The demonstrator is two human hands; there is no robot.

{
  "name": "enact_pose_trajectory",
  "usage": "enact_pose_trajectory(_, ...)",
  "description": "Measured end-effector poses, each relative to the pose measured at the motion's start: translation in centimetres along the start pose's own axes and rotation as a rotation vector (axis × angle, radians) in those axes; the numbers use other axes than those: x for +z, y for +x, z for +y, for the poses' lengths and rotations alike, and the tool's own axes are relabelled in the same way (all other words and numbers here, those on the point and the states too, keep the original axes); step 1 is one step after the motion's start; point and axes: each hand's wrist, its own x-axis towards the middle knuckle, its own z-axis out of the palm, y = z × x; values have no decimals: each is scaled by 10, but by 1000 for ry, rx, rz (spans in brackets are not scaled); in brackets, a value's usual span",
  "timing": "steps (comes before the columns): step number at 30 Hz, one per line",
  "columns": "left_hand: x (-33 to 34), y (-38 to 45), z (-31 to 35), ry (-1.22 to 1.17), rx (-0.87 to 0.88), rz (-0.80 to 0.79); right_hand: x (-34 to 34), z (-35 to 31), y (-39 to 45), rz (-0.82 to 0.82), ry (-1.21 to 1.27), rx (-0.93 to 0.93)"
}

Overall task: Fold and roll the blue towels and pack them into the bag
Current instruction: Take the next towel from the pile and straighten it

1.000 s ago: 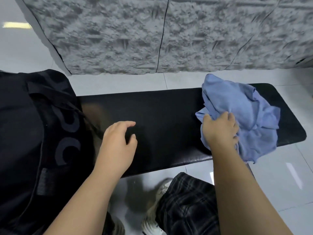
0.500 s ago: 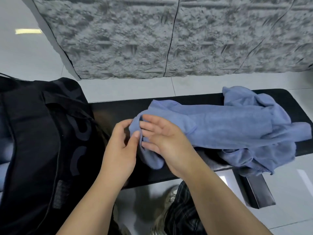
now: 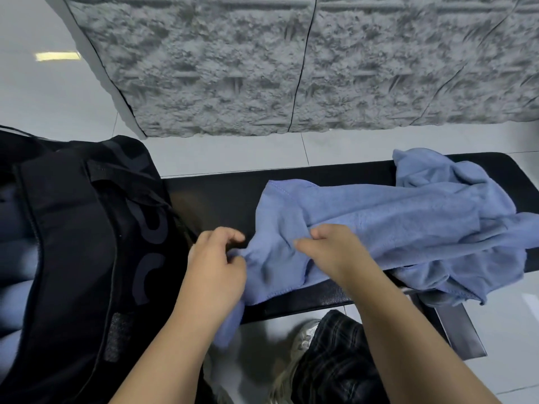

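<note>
A blue towel [image 3: 364, 217] lies stretched across the black padded tabletop [image 3: 215, 199], its long axis running left to right, with its near edge spilling over the front lip. Its left end is gathered between both hands. The left hand [image 3: 215, 269] pinches a bunched corner of the cloth between thumb and curled fingers, and a tail of fabric hangs below that wrist. The right hand [image 3: 329, 249] sits just to the right, fingers curled into a fold of the same towel. So the bulk of the cloth lies to the right of both hands and away from the bag, and the right hand is the nearer one to it. Farther right, a rumpled blue heap [image 3: 455, 258] trails off the tabletop's end; whether it is a second towel or more of the same one I cannot tell. The black bag [image 3: 75, 243] stands at the left, touching the tabletop's end, nearest the left hand. Pale blue-grey shapes show at its left edge, but whether they are inside it is unclear. Judging from this, spreading the towel flat comes first.
</note>
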Motion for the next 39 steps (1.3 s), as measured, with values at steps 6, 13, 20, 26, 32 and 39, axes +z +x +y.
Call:
enact_pose_trajectory(6,-8,-6,16,-46,413,-95,14,-23,-18,-353,113,-294)
enact_pose_trajectory(13,-12,-6,11,-4,381,-92,3,-21,-8,-363,351,-155)
enact_pose_trajectory(20,-22,-19,36,-368,311,-35,15,-8,0,75,-163,-490)
enact_pose_trajectory(26,-24,-17,35,-314,259,-2,22,-3,4,415,-367,-444)
enact_pose_trajectory(32,-26,-9,21,-32,109,138,-9,6,9,650,-402,-131)
enact_pose_trajectory(39,-27,-8,21,-174,190,-51,9,-6,6,444,-252,-327)
